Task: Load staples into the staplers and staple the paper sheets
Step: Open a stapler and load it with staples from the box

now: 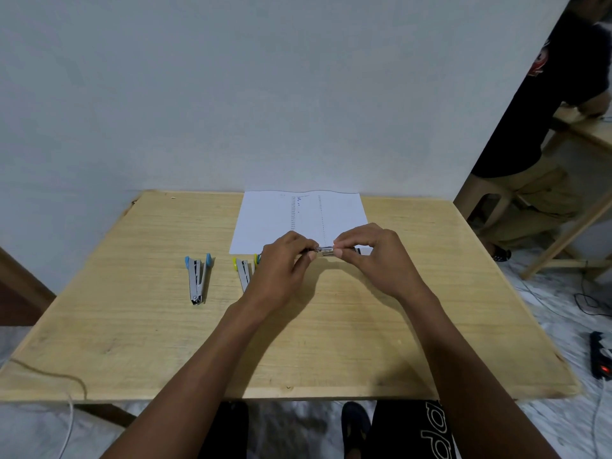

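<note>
A strip of metal staples point(324, 249) is pinched between my left hand point(284, 263) and my right hand point(374, 256), just above the near edge of the white paper sheets point(281, 220). A small staple box point(359, 250) lies partly hidden under my right fingers. A blue-tipped stapler point(198, 279) lies flipped open on the table's left side. To its right a yellow-tipped stapler point(243, 271) also lies open, partly covered by my left hand.
The wooden table point(132, 326) stands against a pale wall. A cord point(49, 376) crosses its near left corner. Another person point(546, 127) sits at the right by a second table. A power strip point(601, 359) lies on the floor.
</note>
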